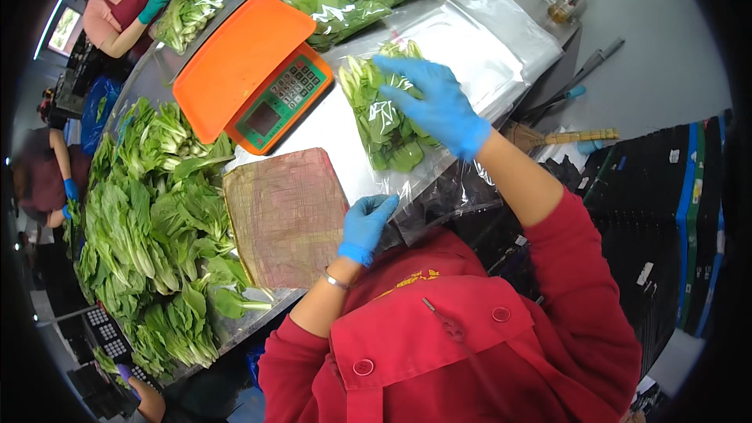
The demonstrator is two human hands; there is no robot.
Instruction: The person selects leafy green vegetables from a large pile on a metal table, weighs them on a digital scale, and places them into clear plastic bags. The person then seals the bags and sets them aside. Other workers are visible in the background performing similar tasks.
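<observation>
A clear plastic bag of leafy greens (384,137) lies on the table in front of me, white stems at the far end and dark leaves at the near end. Across its upper right part my right hand (442,102), in a blue glove, is stretched out with thumb and fingers apart. At the bag's near corner, my left hand (368,227), also blue-gloved, is closed, its thumb and fingers pinching the edge of the film. To the left of that hand lies a brownish square cloth-like pad (286,215).
An orange-and-green scale (290,98) with an orange tray (243,59) stands beyond the pad. Loose greens (149,219) are heaped at left. Filled bags (337,12) and flat empty bags (493,39) lie at the back. Co-workers' gloved hands (157,4) work across the table. Black crates (650,219) stand at right.
</observation>
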